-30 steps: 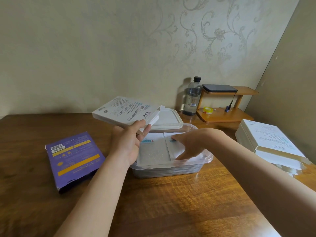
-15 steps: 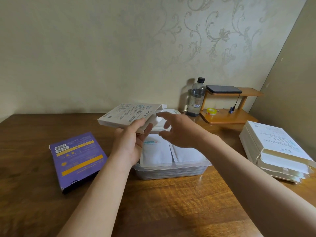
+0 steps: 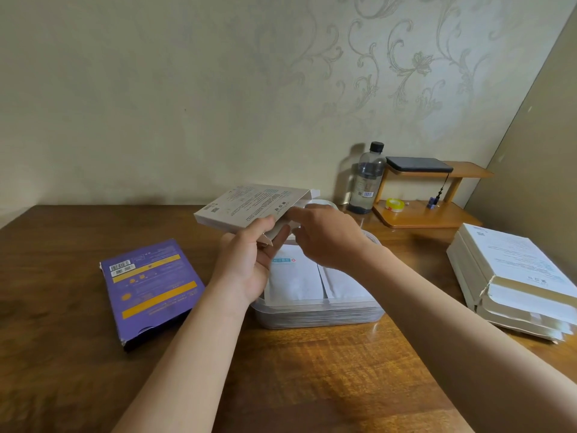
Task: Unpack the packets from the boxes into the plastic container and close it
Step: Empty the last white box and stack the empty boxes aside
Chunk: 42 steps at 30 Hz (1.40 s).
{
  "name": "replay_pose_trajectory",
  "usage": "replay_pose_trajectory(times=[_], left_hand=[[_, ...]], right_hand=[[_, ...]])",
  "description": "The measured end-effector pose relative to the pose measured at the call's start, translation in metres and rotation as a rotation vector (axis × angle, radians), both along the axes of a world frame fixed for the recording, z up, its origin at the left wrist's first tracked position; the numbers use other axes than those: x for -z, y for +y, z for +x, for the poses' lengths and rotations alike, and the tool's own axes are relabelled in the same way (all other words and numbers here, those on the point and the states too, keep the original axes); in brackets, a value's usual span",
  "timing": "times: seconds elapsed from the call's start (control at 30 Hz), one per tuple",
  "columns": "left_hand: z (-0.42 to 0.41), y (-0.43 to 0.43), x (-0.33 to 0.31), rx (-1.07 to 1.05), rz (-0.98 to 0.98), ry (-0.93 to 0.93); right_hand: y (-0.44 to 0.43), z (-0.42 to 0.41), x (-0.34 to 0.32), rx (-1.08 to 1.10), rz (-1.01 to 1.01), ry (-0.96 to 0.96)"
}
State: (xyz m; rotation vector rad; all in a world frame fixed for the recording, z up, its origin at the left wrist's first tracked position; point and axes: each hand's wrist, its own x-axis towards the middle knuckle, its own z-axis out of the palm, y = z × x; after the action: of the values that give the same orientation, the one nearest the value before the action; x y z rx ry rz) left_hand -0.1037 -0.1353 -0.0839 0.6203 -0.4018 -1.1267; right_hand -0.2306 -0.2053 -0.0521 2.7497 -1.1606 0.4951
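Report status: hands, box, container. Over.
Left hand grips white box above container. Right hand at box's open end, grasp unclear. Packets inside, container not closed. Nothing blocking.

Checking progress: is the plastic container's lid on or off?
Off. Packets lie uncovered in the container; the lid sits behind it, partly hidden.

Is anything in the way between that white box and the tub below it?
Nothing visible. The left hand holds the white box over the open plastic container; only packets lie inside. The right hand is at the box's open end.
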Motion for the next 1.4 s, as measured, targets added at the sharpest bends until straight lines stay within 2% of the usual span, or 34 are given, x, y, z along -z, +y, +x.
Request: replay_pose_trajectory(times=[0.3, 0.5, 0.7, 0.93, 1.27, 1.4], left_hand=[[0.000, 0.000, 0.002, 0.001, 0.016, -0.015], [-0.001, 0.000, 0.002, -0.006, 0.032, -0.046], [-0.001, -0.002, 0.003, -0.052, 0.070, -0.062], [-0.002, -0.004, 0.000, -0.050, 0.093, -0.008], [0.000, -0.001, 0.000, -0.035, 0.022, 0.086], [-0.001, -0.001, -0.002, -0.056, 0.041, 0.085]], right_hand=[[-0.008, -0.007, -0.004, -0.147, -0.290, -0.094], [-0.012, -0.012, -0.006, -0.258, -0.274, -0.111], [-0.007, -0.016, -0.001, -0.337, -0.222, -0.208], [-0.004, -0.022, 0.002, -0.350, -0.077, -0.538], [-0.004, -0.022, -0.007, -0.284, -0.107, -0.972], [-0.007, -0.025, -0.022, -0.171, -0.086, -1.109]])
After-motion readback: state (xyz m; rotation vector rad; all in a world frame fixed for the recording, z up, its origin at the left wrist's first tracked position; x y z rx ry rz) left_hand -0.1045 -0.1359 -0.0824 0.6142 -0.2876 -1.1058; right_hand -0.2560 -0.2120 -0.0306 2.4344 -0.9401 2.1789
